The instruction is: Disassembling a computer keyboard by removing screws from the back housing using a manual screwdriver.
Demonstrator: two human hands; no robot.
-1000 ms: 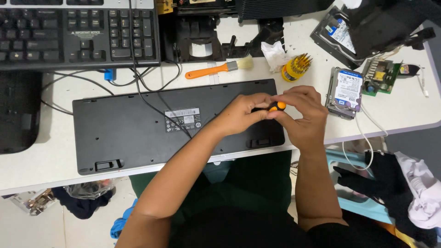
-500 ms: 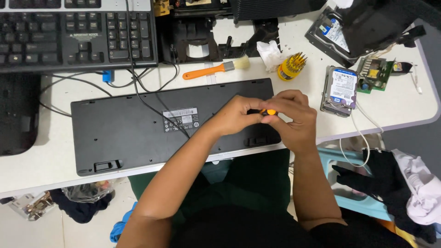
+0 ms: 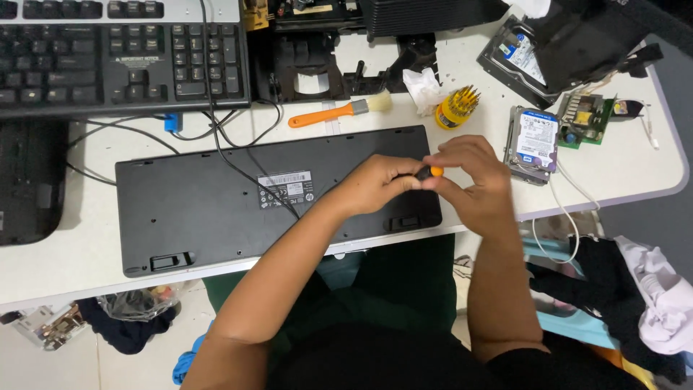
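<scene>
A black keyboard (image 3: pixel 216 202) lies upside down on the white desk (image 3: pixel 613 173), its label and cable showing. Above its right end, my left hand (image 3: pixel 379 184) and my right hand (image 3: pixel 473 177) meet fingertip to fingertip around a small screwdriver with an orange and black handle (image 3: pixel 431 172). Both hands pinch the tool; its tip is hidden between the fingers. An orange holder of screwdriver bits (image 3: pixel 456 107) stands just beyond my hands.
An orange-handled brush (image 3: pixel 336 113) lies behind the flipped keyboard. A second keyboard (image 3: pixel 123 54) sits at the back left. Hard drives (image 3: pixel 534 137) and a green circuit board (image 3: pixel 581 119) lie to the right. Crumpled tissue (image 3: pixel 422 90) and black parts sit at the back.
My hands have stayed joined on the screwdriver above the keyboard's right end, with the fingers shifting slightly around the handle. The view has drifted a little.
</scene>
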